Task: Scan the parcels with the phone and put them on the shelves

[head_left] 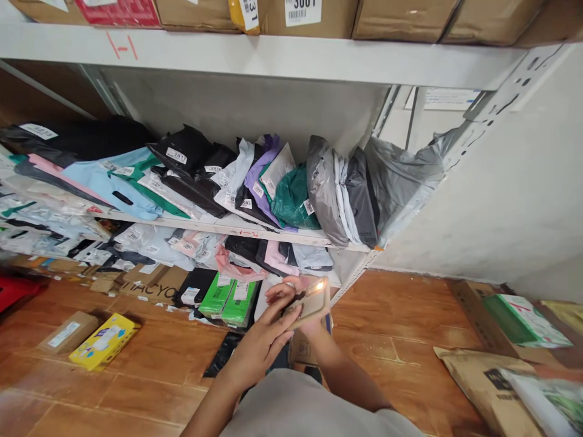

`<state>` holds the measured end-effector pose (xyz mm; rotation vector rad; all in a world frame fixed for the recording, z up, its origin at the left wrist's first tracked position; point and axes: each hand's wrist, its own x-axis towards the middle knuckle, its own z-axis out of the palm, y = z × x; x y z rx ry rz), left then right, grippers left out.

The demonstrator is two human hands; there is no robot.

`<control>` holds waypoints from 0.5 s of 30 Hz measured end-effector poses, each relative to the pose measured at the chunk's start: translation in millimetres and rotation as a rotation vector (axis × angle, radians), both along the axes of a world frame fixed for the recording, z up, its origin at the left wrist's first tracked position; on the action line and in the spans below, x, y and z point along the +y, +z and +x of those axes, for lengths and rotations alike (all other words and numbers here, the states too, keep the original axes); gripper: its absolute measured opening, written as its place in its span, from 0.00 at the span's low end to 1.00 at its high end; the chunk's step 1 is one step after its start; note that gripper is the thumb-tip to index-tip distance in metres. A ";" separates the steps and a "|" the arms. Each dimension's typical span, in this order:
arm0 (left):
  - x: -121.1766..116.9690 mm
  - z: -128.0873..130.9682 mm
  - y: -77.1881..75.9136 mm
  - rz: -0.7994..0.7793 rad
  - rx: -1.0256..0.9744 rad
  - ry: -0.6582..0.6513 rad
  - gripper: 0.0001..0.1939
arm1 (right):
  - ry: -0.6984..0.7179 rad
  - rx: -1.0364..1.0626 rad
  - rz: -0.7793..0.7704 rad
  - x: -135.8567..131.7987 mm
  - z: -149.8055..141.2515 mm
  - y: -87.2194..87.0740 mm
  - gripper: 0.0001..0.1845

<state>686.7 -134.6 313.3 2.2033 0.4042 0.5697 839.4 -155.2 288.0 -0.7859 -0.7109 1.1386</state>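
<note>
A phone in a light beige case is held low in front of my body, tilted, with a bright spot of light near its upper corner. My right hand comes up beneath the phone and grips it from below; the phone hides most of its fingers. From the left, my left hand reaches across to the phone's near side. Its fingers are stretched out, the tips at or over the phone's edge. Close beyond both hands is the end of the lower shelf with bagged parcels.
A white metal rack holds labelled parcels, including a green bag and grey bags. On the wooden floor lie green packs, a yellow box, a brown carton and, at right, a paper bag.
</note>
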 end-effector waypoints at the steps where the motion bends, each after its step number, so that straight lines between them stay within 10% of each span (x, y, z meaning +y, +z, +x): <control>1: -0.2 0.1 0.8 0.016 -0.004 -0.002 0.26 | 0.017 0.014 0.043 -1.9 1.0 2.4 0.51; 6: 1.0 9.1 -18.1 -0.449 -0.107 0.170 0.26 | 0.016 0.127 0.108 -7.3 4.2 -11.6 0.59; 10: 12.1 25.2 -22.3 -0.901 -0.031 0.294 0.35 | -0.171 0.280 0.030 -12.3 2.4 -35.2 0.41; 15: 73.5 63.3 -0.6 -0.367 0.045 0.262 0.27 | -0.242 0.440 -0.108 -32.6 24.6 -54.2 0.37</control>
